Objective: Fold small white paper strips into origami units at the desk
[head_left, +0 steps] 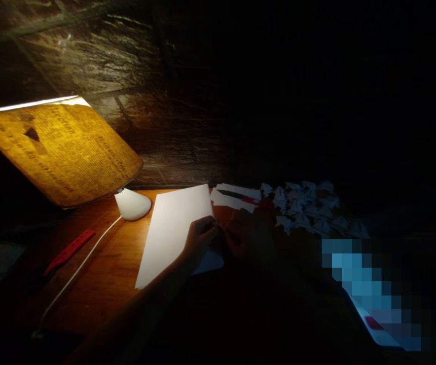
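My left hand [202, 233] is over the right part of a stack of white paper sheets [176, 218], its fingers pinched together. My right hand [241, 234] meets it fingertip to fingertip just past the sheets' right edge, deep in shadow and also closed. Whatever sits between the fingertips is too small and dark to make out. Behind the hands lie cut white paper pieces [227, 201], with a dark-bladed, red-handled knife [237, 195] across them. Many small folded white paper shapes [297, 205] are spread to the right of these.
A lamp with a yellow printed shade [62, 152] and white base [132, 204] lights the wooden table [115, 258] from the left. Its white cord [81, 266] runs towards the front, past a red-handled tool [69, 249]. A glowing, pixelated screen [370, 294] lies at right. A stone-like wall [126, 56] rises behind.
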{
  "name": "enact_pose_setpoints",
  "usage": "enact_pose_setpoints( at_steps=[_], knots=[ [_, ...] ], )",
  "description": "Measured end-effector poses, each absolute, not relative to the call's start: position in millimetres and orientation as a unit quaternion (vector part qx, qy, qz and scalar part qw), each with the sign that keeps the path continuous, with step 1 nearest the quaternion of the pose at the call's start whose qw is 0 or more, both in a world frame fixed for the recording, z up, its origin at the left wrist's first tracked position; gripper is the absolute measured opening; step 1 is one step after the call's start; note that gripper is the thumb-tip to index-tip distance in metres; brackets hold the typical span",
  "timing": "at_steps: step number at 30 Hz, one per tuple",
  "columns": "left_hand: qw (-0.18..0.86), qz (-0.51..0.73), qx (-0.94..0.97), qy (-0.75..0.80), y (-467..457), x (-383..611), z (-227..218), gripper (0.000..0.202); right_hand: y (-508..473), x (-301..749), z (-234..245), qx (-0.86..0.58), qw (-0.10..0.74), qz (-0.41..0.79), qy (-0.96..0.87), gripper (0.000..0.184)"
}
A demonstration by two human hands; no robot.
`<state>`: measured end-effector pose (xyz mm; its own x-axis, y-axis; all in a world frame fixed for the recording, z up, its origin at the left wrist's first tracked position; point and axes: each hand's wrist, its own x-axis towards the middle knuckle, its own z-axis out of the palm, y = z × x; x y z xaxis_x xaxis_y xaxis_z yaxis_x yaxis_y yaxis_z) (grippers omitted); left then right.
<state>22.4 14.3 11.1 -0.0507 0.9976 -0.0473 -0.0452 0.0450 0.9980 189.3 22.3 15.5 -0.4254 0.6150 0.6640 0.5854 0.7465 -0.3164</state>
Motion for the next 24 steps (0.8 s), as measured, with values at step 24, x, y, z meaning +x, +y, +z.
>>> enact_pose_setpoints(
  at_steps=[24],
  knots=[
    [0.508, 0.527, 0.481, 0.483, 19, 15, 0, 0.051, 22, 190, 17, -0.401, 0.363, 0.053, -0.839, 0.01]
  ],
)
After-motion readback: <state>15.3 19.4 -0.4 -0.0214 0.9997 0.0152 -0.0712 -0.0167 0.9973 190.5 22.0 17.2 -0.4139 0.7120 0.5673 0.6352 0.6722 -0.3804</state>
